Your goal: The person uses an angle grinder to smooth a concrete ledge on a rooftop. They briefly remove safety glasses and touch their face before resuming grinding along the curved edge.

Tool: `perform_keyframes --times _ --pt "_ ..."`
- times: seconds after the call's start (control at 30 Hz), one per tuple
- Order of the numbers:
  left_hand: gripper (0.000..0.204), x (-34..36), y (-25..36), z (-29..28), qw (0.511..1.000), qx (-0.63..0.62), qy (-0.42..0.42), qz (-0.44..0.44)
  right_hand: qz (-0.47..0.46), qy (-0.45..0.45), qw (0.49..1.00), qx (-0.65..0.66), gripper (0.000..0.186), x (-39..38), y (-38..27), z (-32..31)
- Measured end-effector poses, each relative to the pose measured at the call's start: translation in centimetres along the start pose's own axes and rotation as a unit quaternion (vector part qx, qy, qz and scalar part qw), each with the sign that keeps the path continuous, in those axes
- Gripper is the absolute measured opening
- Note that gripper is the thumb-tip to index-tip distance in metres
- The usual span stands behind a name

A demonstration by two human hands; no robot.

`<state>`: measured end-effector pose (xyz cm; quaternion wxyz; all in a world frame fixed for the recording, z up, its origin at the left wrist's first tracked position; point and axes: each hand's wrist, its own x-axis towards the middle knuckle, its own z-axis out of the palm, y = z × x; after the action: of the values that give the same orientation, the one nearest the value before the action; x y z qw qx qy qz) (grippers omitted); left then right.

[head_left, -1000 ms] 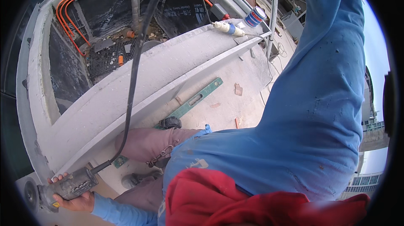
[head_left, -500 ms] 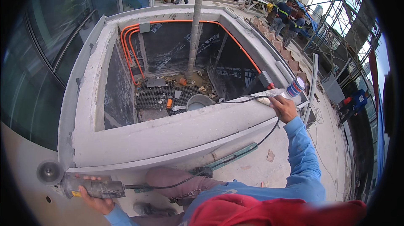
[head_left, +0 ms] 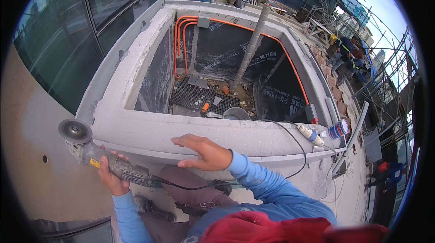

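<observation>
My left hand [head_left: 113,176] is wrapped round the grey body of an angle grinder [head_left: 130,169], held at the planter's near left corner. The grinder's round disc [head_left: 75,131] faces up at its far left end. A black cord [head_left: 190,187] runs from its back end across my legs. My right hand [head_left: 206,153] is empty, its fingers stretched out to the left over the near edge of the planter's white rim [head_left: 235,134]. Farther right on that rim lies a blue and white plug connector [head_left: 310,135] joined to the cords, beside a blue, red and white can [head_left: 339,129].
Inside the walled pit are a bucket [head_left: 236,114], black grid mats [head_left: 195,94], rubble and an upright pipe [head_left: 251,46]. Orange conduit [head_left: 217,20] runs along its inner walls. Glass panels [head_left: 50,43] stand left. Several people work beyond, near scaffolding [head_left: 385,62].
My right hand has let go of the plug connector and moved left toward the grinder. The grinder has risen slightly and shifted right in view. The view has turned.
</observation>
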<state>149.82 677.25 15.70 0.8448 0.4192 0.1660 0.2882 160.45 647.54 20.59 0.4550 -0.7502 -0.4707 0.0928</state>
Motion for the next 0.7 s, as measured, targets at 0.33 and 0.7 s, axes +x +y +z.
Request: perform_keyframes --times 0.33,0.7 --pt "0.052 1.8 0.5 -3.8 0.997 -0.038 0.064 0.016 -0.013 -0.064 0.982 0.180 0.082 10.6 -2.1 16.5" --pt "0.046 3.6 -1.9 -6.7 0.982 -0.108 0.150 -0.044 0.015 -0.112 0.986 0.124 0.072 12.9 0.6 18.2"
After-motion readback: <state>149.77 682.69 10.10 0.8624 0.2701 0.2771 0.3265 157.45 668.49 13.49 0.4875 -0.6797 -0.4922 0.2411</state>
